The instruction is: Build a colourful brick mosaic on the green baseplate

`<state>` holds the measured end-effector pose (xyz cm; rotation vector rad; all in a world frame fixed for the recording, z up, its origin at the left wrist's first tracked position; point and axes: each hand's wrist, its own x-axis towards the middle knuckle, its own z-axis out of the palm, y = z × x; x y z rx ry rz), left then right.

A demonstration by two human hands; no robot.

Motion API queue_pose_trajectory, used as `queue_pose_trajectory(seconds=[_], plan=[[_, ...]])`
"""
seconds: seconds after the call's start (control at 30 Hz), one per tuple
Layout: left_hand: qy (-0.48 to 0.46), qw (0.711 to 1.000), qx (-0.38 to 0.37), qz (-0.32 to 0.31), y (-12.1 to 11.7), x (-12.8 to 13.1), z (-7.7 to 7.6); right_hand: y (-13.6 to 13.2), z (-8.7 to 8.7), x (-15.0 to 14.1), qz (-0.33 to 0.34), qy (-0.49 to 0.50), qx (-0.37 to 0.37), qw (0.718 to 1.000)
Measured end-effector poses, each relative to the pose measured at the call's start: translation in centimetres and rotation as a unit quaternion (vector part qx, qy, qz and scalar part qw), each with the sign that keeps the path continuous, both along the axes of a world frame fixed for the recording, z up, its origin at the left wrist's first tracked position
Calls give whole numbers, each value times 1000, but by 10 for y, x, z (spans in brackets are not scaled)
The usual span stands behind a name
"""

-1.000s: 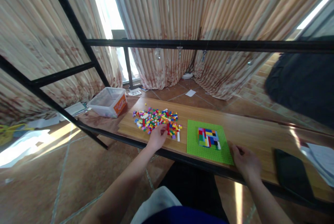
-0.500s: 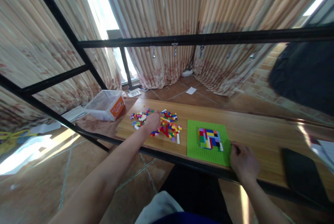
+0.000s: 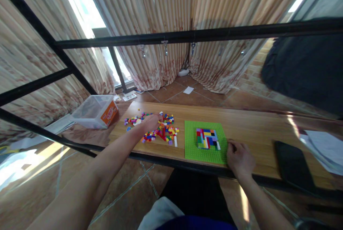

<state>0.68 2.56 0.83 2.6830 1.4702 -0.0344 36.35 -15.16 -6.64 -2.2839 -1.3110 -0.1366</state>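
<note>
My left hand [image 3: 150, 122] reaches into a heap of small coloured bricks [image 3: 163, 134] on the wooden table; its fingers are curled down among the bricks, and what they grip, if anything, is hidden. My right hand [image 3: 239, 158] rests at the right edge of a green baseplate [image 3: 193, 148], fingers bent against its rim. A patch of mixed-colour bricks [image 3: 207, 138] is built on the baseplate's middle.
A clear plastic box with an orange label [image 3: 97, 111] stands at the table's left end. A black flat object [image 3: 293, 166] and white papers [image 3: 324, 148] lie to the right. Black frame bars [image 3: 187, 36] cross above; curtains hang behind.
My left hand moved from the near edge of the brick heap further back into it and spread the bricks. The view swung left. My right hand stayed at the baseplate's edge.
</note>
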Motion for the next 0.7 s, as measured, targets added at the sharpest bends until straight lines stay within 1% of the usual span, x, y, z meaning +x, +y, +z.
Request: queue_pose_trajectory(seconds=[0.1, 0.2, 0.33, 0.43, 0.5, 0.57, 0.63, 0.7], plan=[[3, 1000, 3, 4, -1, 2, -2, 0, 0, 0, 0, 3, 0, 1000], [4, 1000, 7, 1, -2, 4, 1, 0, 1, -1, 2, 5, 4, 1000], [-10, 999, 29, 6, -4, 6, 8, 0, 4, -4, 0, 5, 8, 1000], [-27, 998, 48, 35, -5, 5, 15, 1, 6, -5, 4, 5, 18, 1000], [-67, 994, 51, 67, -9, 7, 21, 1, 6, -5, 4, 6, 23, 1000], [-132, 987, 36, 81, -17, 15, 24, 2, 6, -6, 2, 10, 25, 1000], [-200, 978, -3, 60, -31, 31, 25, 2, 6, -6, -1, 14, 24, 1000], [-265, 961, -62, 43, -51, 52, 24, 2, 6, -7, -3, 18, 22, 1000]])
